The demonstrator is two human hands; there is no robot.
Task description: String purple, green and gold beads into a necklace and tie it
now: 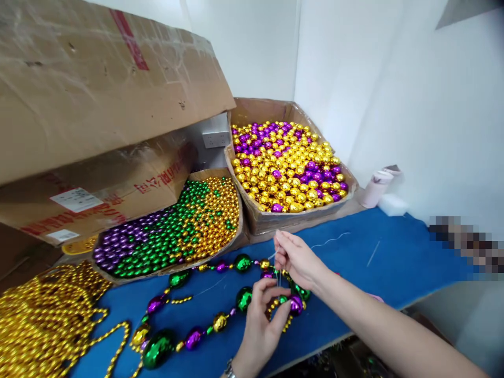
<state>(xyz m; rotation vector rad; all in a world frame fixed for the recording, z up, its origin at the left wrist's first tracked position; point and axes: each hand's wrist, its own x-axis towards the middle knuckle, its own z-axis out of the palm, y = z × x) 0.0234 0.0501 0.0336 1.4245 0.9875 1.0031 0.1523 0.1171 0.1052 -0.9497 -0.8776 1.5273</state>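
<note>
A necklace of large green, purple and gold beads (178, 279) lies looped on the blue cloth. My left hand (260, 320) pinches the strand near a purple bead (296, 304) at the loop's right end. Just above, my right hand (296, 258) is closed in a pinch on a thin white thread (328, 241) that trails right across the cloth. The two hands are close together over the joined end of the necklace.
A cardboard box of gold and purple balls (287, 165) stands at the back. A tray of small purple, green and gold bead strands (169, 228) is on the left. Gold bead strands (43, 320) are piled at the near left. A pale cup (376, 188) stands by the wall.
</note>
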